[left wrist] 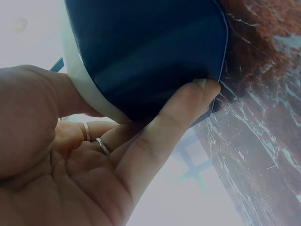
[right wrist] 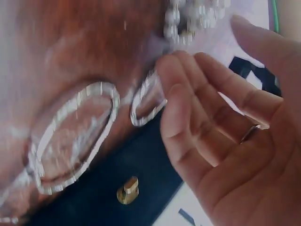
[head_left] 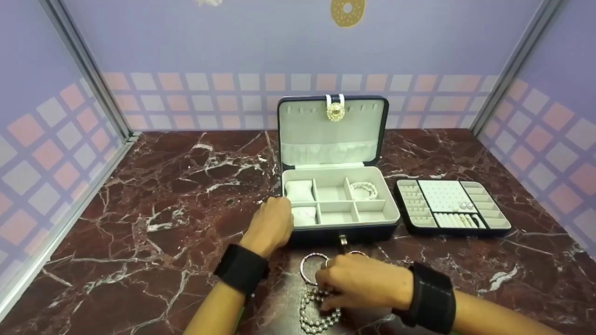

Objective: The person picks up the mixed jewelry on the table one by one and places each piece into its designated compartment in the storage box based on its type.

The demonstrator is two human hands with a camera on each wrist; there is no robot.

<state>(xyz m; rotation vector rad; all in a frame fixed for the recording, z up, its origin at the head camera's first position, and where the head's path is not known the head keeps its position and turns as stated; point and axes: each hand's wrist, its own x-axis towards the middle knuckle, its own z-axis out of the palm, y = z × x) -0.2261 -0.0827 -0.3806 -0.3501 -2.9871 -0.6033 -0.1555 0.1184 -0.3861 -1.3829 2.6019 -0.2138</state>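
Observation:
A navy jewelry box point(head_left: 368, 235) stands with its lid raised. My left hand point(head_left: 269, 225) grips its left front corner; in the left wrist view the thumb is over the pale rim and a finger point(left wrist: 155, 134) lies along the dark outer wall. My right hand point(head_left: 363, 281) hovers in front of the box with fingers loosely bent, thumb apart, and nothing seen between them. Below it lies a silvery beaded bracelet point(head_left: 320, 324), partly covered by the fingers. One bangle point(head_left: 302, 270) lies behind that, and another bangle point(head_left: 358, 252) is mostly hidden by the hand.
Inside the box, a pearl bracelet point(head_left: 364, 184) occupies the back right compartment, and two white cushions point(head_left: 299, 190) fill the left ones. To the right sits a jewelry tray point(head_left: 442, 195) with rings and earrings. Walls enclose the marbled tabletop point(head_left: 186, 186) on three sides.

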